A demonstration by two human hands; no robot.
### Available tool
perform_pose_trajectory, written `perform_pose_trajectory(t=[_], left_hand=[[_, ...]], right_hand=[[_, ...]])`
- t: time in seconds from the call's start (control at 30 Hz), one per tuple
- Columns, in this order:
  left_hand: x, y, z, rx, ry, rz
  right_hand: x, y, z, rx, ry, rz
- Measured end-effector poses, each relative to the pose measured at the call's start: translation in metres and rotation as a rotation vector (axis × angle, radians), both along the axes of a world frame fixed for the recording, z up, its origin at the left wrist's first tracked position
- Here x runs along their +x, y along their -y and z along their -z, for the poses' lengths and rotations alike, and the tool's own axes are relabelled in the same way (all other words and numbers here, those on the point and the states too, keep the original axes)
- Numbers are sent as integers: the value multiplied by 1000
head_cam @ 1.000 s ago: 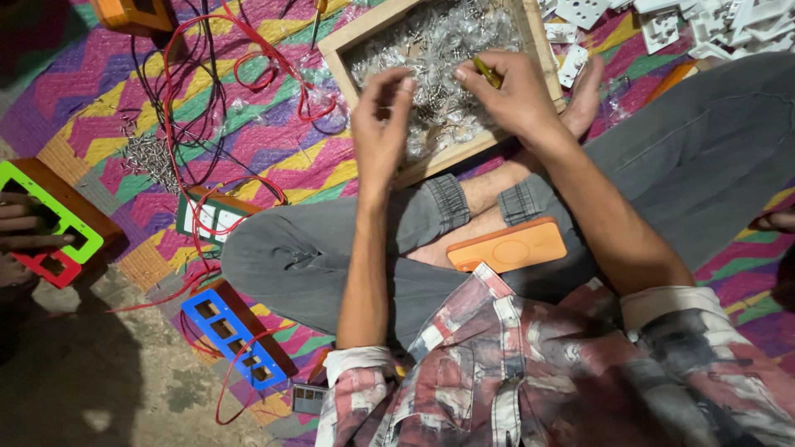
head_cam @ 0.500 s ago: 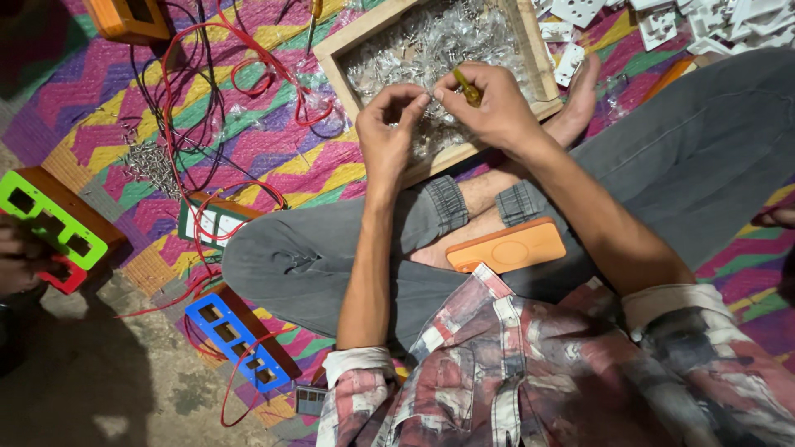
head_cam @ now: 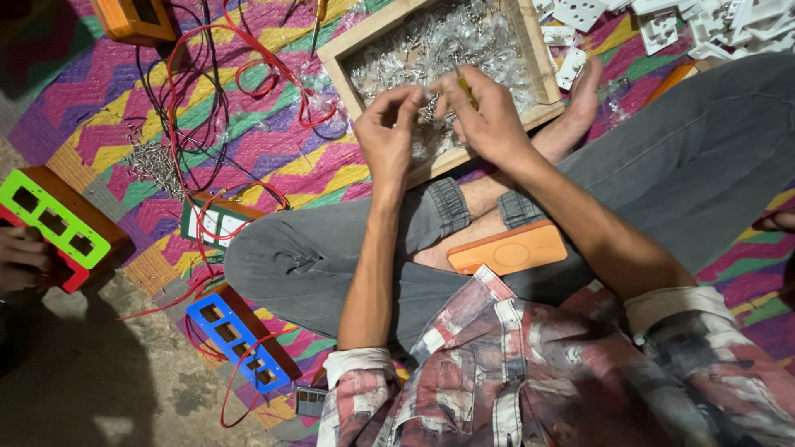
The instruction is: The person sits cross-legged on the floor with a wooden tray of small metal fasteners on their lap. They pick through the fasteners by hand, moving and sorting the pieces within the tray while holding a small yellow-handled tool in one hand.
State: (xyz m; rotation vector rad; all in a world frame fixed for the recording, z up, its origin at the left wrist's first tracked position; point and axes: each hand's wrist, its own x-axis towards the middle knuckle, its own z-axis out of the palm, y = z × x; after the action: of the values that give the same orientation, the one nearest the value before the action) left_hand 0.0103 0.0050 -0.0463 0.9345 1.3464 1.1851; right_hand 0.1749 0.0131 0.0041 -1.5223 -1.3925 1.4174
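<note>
Both hands meet over the near edge of the shallow wooden tray [head_cam: 530,50] that stands on the striped, many-coloured woven mat [head_cam: 99,99], its near long side resting against the person's crossed grey-trousered legs. The tray is heaped with small silvery metal parts in clear plastic bags [head_cam: 431,41]. The left hand [head_cam: 387,132] is curled, thumb and forefinger pinched together on a tiny silvery metal piece [head_cam: 430,108] that sits between the two hands; the piece is too small to tell its kind or which way its long axis runs. The right hand [head_cam: 490,116] closes round a slim yellow-handled tool [head_cam: 465,86], seemingly a screwdriver, of which only a short length shows above the knuckles; its shaft seems to run slantwise down towards the left hand's pinch, so the tip lies just beside the small piece, on its right, though the contact itself is hidden by the fingers. The left hand is thus the one on the piece, the right the one bearing on it. On the person's lap, near the tray's near edge, lies an orange rounded plastic slab [head_cam: 509,248]. Towards the mat's left edge lie tangled red and black wires [head_cam: 207,99], a blue plastic faceplate on a wooden box [head_cam: 236,339] and a green plastic faceplate on a wooden box [head_cam: 54,215], the last touched by another person's hand [head_cam: 21,261]. White plastic switch plates [head_cam: 662,25] are piled by the mat's far right corner.
</note>
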Motion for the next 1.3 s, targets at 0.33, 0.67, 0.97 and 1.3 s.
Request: perform_pose_trajectory(t=[0.33, 0.67, 0.97, 1.3], left_hand=[[-8, -2, -7, 75, -72, -65], [-6, -3, -19, 145, -133, -13], [2, 4, -30, 433, -566, -20], [11, 6, -38, 495, -552, -4]], right_hand=[[7, 0, -26, 79, 270, -327], [6, -1, -21, 111, 206, -347], [-2, 13, -1, -253, -401, -52], [-11, 17, 14, -144, -402, 142]])
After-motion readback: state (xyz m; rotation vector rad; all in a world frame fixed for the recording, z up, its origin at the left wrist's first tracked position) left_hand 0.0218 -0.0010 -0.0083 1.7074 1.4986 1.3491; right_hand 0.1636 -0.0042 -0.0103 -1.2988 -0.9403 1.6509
